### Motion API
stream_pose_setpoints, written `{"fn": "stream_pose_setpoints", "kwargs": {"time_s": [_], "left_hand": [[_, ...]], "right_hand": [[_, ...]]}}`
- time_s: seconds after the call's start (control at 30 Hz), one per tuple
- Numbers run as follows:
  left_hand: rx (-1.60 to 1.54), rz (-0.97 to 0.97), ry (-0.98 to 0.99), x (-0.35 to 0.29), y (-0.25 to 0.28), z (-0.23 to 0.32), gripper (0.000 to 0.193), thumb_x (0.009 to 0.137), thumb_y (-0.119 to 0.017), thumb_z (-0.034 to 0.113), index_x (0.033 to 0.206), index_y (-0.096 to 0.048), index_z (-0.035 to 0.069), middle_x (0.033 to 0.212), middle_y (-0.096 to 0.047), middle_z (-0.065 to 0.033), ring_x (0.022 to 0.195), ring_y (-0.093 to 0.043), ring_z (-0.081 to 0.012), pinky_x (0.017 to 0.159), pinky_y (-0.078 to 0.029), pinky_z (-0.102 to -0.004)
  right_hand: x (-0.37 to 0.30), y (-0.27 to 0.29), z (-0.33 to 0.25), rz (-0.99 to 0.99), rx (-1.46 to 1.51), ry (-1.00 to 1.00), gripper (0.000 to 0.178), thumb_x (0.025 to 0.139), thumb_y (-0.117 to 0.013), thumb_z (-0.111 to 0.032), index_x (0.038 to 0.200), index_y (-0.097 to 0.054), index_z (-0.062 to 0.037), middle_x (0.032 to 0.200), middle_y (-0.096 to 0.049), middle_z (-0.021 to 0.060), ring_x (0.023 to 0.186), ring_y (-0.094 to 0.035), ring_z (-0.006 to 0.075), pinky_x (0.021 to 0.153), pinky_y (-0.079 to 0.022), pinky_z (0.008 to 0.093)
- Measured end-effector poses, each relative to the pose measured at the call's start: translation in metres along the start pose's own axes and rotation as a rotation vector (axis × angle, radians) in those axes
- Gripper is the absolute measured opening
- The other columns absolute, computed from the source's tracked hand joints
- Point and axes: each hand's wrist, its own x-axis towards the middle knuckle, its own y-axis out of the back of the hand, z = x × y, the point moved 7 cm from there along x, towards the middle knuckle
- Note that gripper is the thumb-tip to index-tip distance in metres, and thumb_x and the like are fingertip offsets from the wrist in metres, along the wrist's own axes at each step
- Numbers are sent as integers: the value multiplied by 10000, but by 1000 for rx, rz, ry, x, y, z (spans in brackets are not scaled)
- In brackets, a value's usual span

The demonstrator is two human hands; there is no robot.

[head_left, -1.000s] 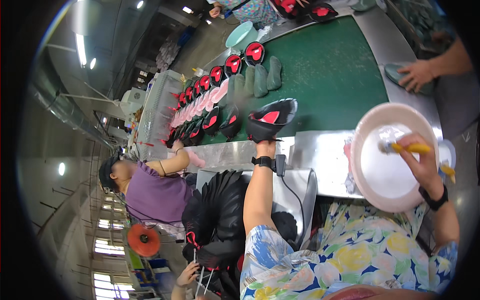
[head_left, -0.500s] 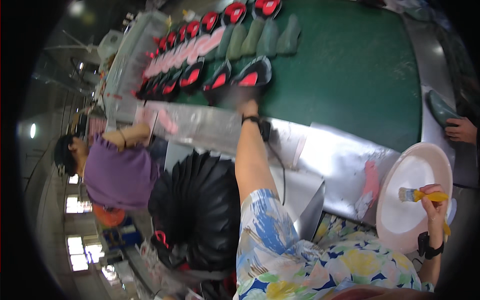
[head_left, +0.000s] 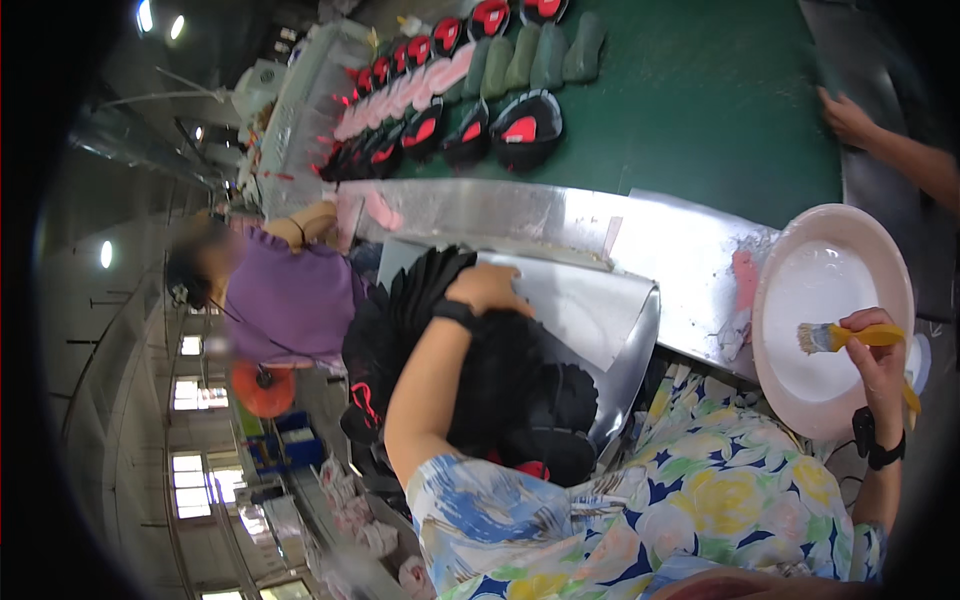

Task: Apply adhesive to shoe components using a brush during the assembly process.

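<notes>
My right hand is closed around the yellow handle of a paintbrush. Its pale bristles are over a pinkish-white oval basin that holds white liquid. My left hand rests on top of a large pile of black shoe uppers, its fingers apart; part of the hand is turned away. Ahead on a green work surface, black shoe uppers with red insides stand in two rows. Between them runs a line of green foot-shaped lasts and pink insole-shaped pieces.
A metal ledge with pink smears borders the green surface. At left a person in purple works beside the line. Another person's hand reaches in at far right. An orange fan stands behind at left.
My left hand has left the black upper on the green surface and come back to the pile. The brush stays over the basin. At right, the other person's hand has moved farther in.
</notes>
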Motion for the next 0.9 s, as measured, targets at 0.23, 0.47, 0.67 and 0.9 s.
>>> {"fn": "stream_pose_setpoints", "kwargs": {"time_s": [0.23, 0.47, 0.67, 0.9], "left_hand": [[350, 44, -95, -49, 21, 116, 552, 647, -807, 492, 990, -690, 76, 912, -709, -153, 870, -688, -330, 786, -530, -448], [503, 193, -152, -43, -51, 107, 279, 720, -741, 231, 954, -710, 83, 914, -716, -135, 943, -694, -339, 789, -550, -419], [-224, 187, -366, -67, 69, 118, 483, 694, -776, 108, 1149, -612, 106, 1134, -652, -135, 1059, -629, -253, 936, -480, -361], [-1070, 380, -464, -12, 72, 88, 574, 789, -764, -25, 1287, -505, 93, 1219, -576, -60, 1103, -565, -159, 968, -460, -297]], "right_hand": [[-37, 5, -22, 26, 51, 56, 132, 855, -642, -20, 983, -612, -20, 995, -633, 59, 940, -619, 144, 867, -482, 283], [-70, 25, -19, 109, 54, 153, 136, 863, -653, -33, 992, -609, -23, 1001, -635, 64, 958, -621, 154, 883, -476, 284], [-71, 34, -12, 114, 66, 109, 149, 875, -651, -57, 1017, -613, -35, 1019, -642, 68, 997, -612, 156, 921, -457, 296], [-68, 20, -15, 101, 71, 134, 164, 870, -667, -86, 1020, -619, -42, 1018, -656, 68, 994, -615, 161, 930, -460, 308]]}}
